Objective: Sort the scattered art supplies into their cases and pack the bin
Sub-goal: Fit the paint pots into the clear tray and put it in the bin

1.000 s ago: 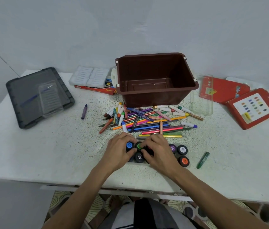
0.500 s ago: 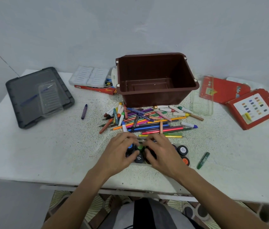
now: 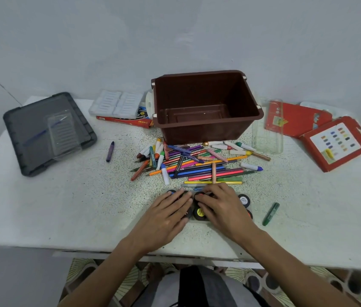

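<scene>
Near the table's front edge sits a cluster of small black paint pots (image 3: 199, 212) with coloured labels. My left hand (image 3: 168, 213) lies flat over the left pots, fingers stretched out. My right hand (image 3: 221, 209) covers the middle pots, fingertips resting on their lids. One pot (image 3: 244, 199) shows uncovered at the right. Behind them lies a pile of coloured pencils, markers and crayons (image 3: 197, 167). The empty brown bin (image 3: 206, 129) stands behind the pile.
A green crayon (image 3: 270, 213) lies right of the pots, a purple crayon (image 3: 110, 151) left of the pile. A grey lid (image 3: 31, 120) with a clear tray (image 3: 63, 134) is far left. White trays (image 3: 116, 104), a clear case (image 3: 268, 129) and red cases (image 3: 335, 142) flank the bin.
Both hands have gone from pinching single pots to lying flatter over the cluster. The left hand has slid forward across the left pots.
</scene>
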